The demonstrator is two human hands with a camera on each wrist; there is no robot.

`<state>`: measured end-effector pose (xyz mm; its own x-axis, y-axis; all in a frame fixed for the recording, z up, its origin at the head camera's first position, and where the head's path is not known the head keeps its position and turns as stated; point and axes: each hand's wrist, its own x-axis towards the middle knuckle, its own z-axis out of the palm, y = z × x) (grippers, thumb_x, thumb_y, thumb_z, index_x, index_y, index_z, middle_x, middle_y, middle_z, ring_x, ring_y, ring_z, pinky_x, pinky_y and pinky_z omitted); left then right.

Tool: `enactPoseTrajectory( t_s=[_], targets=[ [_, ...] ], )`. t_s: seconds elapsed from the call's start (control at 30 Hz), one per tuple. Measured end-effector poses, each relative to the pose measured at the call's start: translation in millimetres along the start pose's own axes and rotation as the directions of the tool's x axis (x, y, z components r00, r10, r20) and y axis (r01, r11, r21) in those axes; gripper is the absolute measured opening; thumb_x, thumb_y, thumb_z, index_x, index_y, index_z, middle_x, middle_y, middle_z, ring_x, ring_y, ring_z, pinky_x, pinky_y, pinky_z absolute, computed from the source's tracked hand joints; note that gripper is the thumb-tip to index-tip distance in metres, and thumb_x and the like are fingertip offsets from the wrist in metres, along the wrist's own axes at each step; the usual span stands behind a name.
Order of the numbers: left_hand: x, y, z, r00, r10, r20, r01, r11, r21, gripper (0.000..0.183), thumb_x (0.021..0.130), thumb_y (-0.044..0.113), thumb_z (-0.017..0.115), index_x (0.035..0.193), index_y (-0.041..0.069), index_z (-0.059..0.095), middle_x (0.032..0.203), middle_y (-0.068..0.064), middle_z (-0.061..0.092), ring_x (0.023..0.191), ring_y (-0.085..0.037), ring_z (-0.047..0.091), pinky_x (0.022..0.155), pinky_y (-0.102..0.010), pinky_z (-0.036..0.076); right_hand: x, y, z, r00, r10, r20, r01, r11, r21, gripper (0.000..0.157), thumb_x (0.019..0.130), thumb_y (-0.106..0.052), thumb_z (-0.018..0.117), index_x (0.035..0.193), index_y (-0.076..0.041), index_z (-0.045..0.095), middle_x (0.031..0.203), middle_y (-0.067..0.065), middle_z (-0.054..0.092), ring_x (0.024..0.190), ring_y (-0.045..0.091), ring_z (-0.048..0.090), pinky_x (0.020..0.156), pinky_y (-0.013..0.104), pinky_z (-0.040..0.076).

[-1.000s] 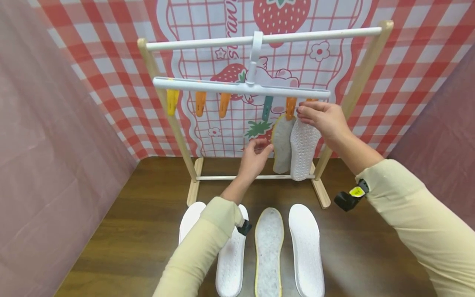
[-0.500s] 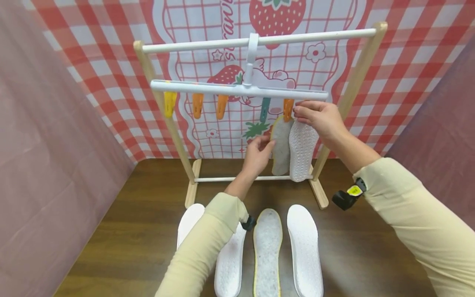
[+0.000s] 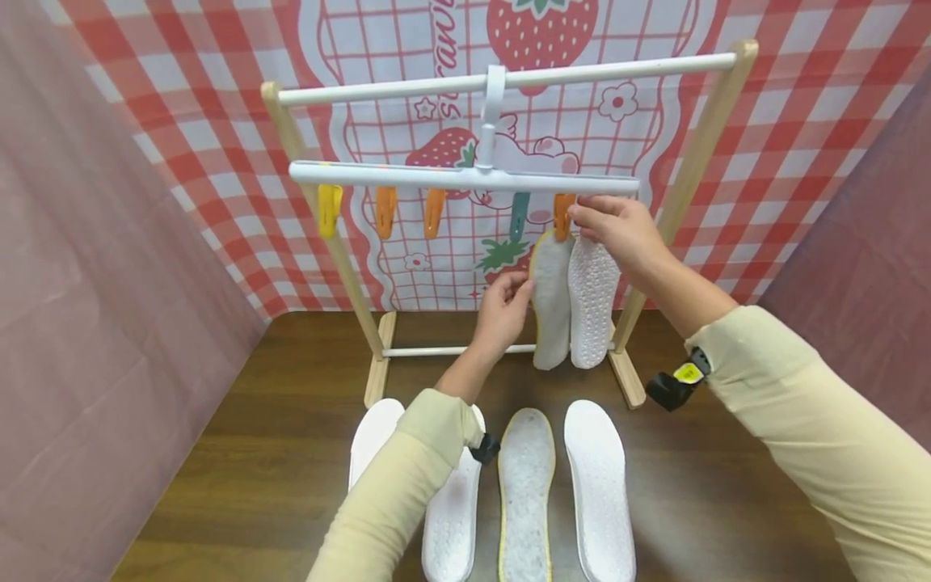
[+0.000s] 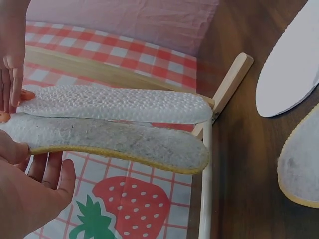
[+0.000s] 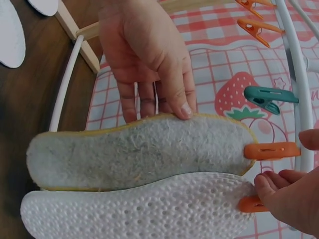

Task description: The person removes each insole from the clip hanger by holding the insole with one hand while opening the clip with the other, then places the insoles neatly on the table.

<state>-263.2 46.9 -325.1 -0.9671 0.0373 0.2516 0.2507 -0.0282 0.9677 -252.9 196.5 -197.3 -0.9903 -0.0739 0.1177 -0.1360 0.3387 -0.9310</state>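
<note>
In the head view, two insoles hang from a white hanger [image 3: 393, 174]: a grey felt insole with yellow edging [image 3: 551, 303] and a white bumpy insole [image 3: 592, 299]. My left hand [image 3: 502, 311] pinches the side edge of the felt insole, thumb on its grey face and fingers behind, as the right wrist view shows. An orange clothespin [image 5: 271, 151] grips the felt insole's top. My right hand [image 3: 625, 230] is at the top of the white insole, its fingers around a second orange clothespin [image 5: 251, 204], whose handle end they mostly hide.
More clothespins hang on the hanger: yellow [image 3: 330, 210], orange [image 3: 385, 212] and teal [image 3: 519, 214]. A wooden rack [image 3: 691, 145] carries the hanger. On the dark table lie a felt insole [image 3: 527, 493] and white insoles [image 3: 600, 493], some partly behind my left sleeve [image 3: 407, 477].
Both hanging insoles now reach lower in the head view. The hanger has shifted slightly left, and my right hand has moved slightly left with it. My left hand stays at the felt insole's edge.
</note>
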Motion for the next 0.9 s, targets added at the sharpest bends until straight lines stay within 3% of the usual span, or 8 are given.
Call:
enactPoseTrajectory(
  t_s=[0.07,0.3,0.53,0.73,0.9],
  targets=[
    [-2.1,0.7,-1.1,1.000,-0.002,0.004,0.002,1.000,-0.001,0.024,0.095,0.010,0.052,0.110,-0.007,0.058,0.097,-0.024,0.063,0.070,-0.006,0.053,0.061,-0.016,0.050,0.8,-1.9,2.1,1.000,-0.001,0.023,0.001,1.000,0.001,0.056,0.096,-0.030,0.051,0.139,0.003,0.038,0.144,0.020,0.040,0.131,0.031,0.042,0.113,0.040,0.033],
    [-6.8,2.9,-3.2,0.999,-0.026,0.037,0.028,0.998,-0.051,0.022,0.095,0.006,0.050,0.110,-0.009,0.057,0.094,-0.024,0.062,0.066,-0.006,0.053,0.059,-0.017,0.050,5.0,-4.5,10.0,0.997,0.007,0.073,-0.011,0.998,0.058,0.050,0.098,-0.023,0.046,0.136,0.009,0.039,0.140,0.025,0.041,0.132,0.031,0.040,0.113,0.035,0.034],
    [-10.5,3.1,-7.8,0.997,-0.041,0.066,0.045,0.997,-0.064,0.023,0.096,0.010,0.050,0.111,-0.007,0.057,0.090,-0.015,0.061,0.072,-0.006,0.055,0.068,-0.034,0.059,3.7,-1.6,13.0,0.999,0.002,0.035,-0.005,0.997,0.075,0.046,0.101,-0.020,0.039,0.138,0.007,0.037,0.142,0.024,0.041,0.129,0.031,0.044,0.110,0.036,0.037],
    [-14.0,4.0,-10.8,0.995,-0.058,0.084,0.065,0.994,-0.092,0.025,0.097,0.011,0.050,0.113,-0.007,0.056,0.096,-0.018,0.061,0.077,-0.007,0.056,0.071,-0.037,0.059,3.3,-0.8,16.8,1.000,0.003,-0.031,-0.002,1.000,0.013,0.045,0.101,-0.025,0.040,0.135,0.004,0.044,0.136,0.024,0.048,0.120,0.027,0.053,0.106,0.037,0.042],
    [-16.1,3.5,-13.0,0.994,-0.058,0.094,0.067,0.992,-0.103,0.028,0.096,0.012,0.051,0.116,-0.006,0.056,0.104,-0.024,0.061,0.080,-0.008,0.057,0.073,-0.036,0.059,3.5,-1.2,17.5,0.999,0.009,-0.037,-0.008,1.000,0.024,0.046,0.101,-0.025,0.040,0.135,0.005,0.043,0.135,0.024,0.048,0.115,0.022,0.055,0.106,0.037,0.043]
  ],
)
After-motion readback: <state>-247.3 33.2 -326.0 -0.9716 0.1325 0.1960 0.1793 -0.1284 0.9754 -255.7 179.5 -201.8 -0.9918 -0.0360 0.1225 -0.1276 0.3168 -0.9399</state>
